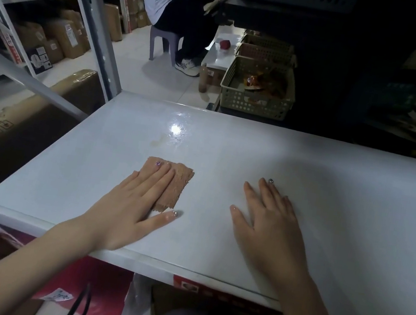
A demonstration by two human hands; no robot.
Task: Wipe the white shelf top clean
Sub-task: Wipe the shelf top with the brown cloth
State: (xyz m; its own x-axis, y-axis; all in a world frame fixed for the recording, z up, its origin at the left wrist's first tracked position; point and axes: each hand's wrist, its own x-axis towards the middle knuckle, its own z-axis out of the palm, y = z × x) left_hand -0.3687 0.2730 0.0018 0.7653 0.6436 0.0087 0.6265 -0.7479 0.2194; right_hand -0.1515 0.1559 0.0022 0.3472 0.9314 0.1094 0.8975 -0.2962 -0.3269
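Observation:
The white shelf top (231, 139) stretches across the middle of the head view, with a bright glare spot and a faint brownish stain (159, 142) just beyond the cloth. A folded brown cloth (176, 187) lies flat on it, left of centre. My left hand (137, 200) presses down on the cloth with straight fingers, the thumb spread out on the bare surface. My right hand (269, 221) rests flat on the shelf top to the right, fingers spread, holding nothing.
A grey metal rack (93, 16) with cardboard boxes stands at the left. Beyond the far edge sit beige perforated baskets (258, 89). A person sits on a plastic stool (165, 41) further back. Red packaging (98, 290) lies under the shelf's near edge.

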